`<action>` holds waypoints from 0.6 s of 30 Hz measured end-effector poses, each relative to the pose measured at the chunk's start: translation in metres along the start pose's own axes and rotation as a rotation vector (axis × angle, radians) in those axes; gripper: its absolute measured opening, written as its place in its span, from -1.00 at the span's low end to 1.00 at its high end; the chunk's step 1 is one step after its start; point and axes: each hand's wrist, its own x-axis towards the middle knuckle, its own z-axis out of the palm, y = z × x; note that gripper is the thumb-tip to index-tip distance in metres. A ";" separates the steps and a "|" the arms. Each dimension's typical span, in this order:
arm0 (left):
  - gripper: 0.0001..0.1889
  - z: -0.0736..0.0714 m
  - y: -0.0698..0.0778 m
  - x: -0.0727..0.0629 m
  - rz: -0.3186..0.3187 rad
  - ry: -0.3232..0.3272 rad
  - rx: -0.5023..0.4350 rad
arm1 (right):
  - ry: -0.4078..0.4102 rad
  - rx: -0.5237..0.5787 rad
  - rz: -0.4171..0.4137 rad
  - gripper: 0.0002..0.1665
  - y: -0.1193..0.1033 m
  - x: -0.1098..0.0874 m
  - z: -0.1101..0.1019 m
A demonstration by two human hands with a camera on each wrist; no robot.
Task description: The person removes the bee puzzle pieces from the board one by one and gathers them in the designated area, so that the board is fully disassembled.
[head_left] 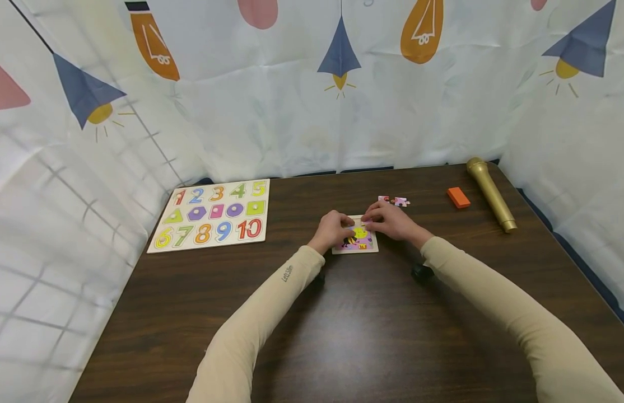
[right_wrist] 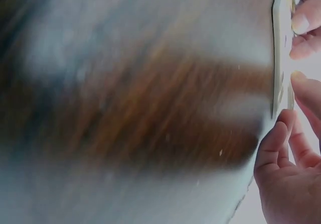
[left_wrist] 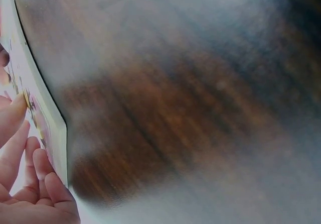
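Observation:
A small square jigsaw puzzle board [head_left: 355, 251] with a pale frame and a pink and yellow picture lies flat on the table. My left hand [head_left: 331, 230] is at its left side and grips it, thumb over the picture and fingers by the edge. At the upper right of the board, my right hand [head_left: 391, 220] pinches a thin puzzle piece [right_wrist: 291, 96] between thumb and fingers. Both hands partly cover the picture. Just behind the right hand lie a few loose pink puzzle pieces [head_left: 401, 201].
On the left of the dark wooden table [head_left: 342, 336] lies a number and shape board [head_left: 208, 212]. An orange block [head_left: 459, 197] and a gold microphone [head_left: 492, 196] are at the right. A printed curtain [head_left: 292, 112] stands behind the table.

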 end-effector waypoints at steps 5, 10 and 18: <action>-0.74 0.000 0.000 -0.001 -0.002 0.001 -0.002 | 0.030 0.020 0.003 -0.71 0.006 -0.004 -0.009; -0.73 0.001 0.000 -0.001 -0.006 0.004 -0.014 | 0.071 0.017 0.098 -0.66 0.020 -0.011 -0.022; -0.73 0.001 0.001 -0.003 -0.022 0.009 -0.031 | 0.162 -0.008 0.206 -0.62 0.053 -0.026 -0.052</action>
